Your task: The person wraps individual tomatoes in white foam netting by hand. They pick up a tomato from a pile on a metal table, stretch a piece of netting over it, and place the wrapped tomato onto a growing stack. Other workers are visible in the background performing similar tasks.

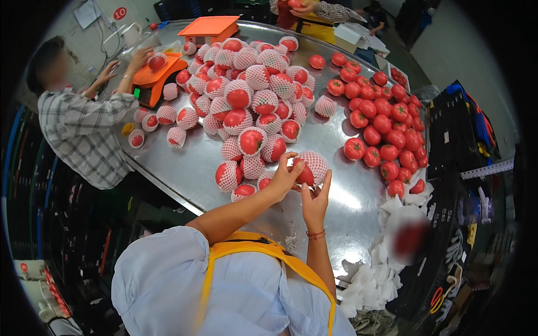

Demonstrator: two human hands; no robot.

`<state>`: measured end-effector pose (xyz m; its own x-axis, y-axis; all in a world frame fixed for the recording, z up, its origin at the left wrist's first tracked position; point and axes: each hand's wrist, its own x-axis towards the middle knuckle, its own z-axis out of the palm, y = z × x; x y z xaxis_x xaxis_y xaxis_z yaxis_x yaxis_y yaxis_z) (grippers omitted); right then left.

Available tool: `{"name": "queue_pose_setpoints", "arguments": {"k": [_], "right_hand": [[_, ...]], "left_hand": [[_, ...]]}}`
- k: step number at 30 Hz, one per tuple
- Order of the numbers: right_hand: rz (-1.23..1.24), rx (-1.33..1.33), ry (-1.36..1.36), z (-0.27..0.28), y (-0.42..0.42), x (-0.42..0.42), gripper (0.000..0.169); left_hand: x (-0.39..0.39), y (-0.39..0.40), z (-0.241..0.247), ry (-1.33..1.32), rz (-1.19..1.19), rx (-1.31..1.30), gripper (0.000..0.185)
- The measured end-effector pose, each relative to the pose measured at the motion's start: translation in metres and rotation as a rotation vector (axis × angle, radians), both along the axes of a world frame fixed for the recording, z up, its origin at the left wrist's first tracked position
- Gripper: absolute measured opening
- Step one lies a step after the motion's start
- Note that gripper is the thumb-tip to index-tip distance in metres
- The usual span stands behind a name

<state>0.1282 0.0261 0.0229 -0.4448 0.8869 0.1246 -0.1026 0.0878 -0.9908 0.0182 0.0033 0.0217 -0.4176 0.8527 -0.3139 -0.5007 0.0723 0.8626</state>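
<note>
Over the steel table (pixel 185 168), both of my hands hold one red tomato (pixel 310 168) partly covered by a white foam net sleeve. My left hand (pixel 286 178) grips it from the left, and my right hand (pixel 315 201) has its fingers against the lower right side. Left of and beyond my hands rises a large pile of tomatoes in foam nets (pixel 252 105). Bare tomatoes (pixel 382 122) are heaped on the right side of the table. One netted tomato (pixel 325 106) lies between the two heaps. White foam nets (pixel 374 281) are bunched at the near right edge.
At the left a co-worker in a checked shirt (pixel 84 122) reaches towards an orange scale (pixel 155 77) bearing a netted tomato. Another orange scale (pixel 209 29) stands at the far edge, near a person in a yellow apron (pixel 315 25). Black crates (pixel 445 122) stand along the right.
</note>
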Motion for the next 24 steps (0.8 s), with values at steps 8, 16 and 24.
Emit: {"name": "queue_pose_setpoints", "arguments": {"k": [8,16,24], "right_hand": [[0.058,0.222,-0.194,0.002,-0.009,0.021,0.037],[-0.256,0.227,-0.613,-0.055,0.033,0.15,0.028],[-0.282,0.271,-1.219,-0.064,0.021,0.27,0.035]], "left_hand": [[-0.114,-0.071,-0.027,-0.259,0.086,0.059,0.048],[-0.228,-0.145,-0.076,-0.064,0.539,-0.007,0.052],[-0.244,-0.135,-0.1,0.113,0.594,-0.134,0.045]]}}
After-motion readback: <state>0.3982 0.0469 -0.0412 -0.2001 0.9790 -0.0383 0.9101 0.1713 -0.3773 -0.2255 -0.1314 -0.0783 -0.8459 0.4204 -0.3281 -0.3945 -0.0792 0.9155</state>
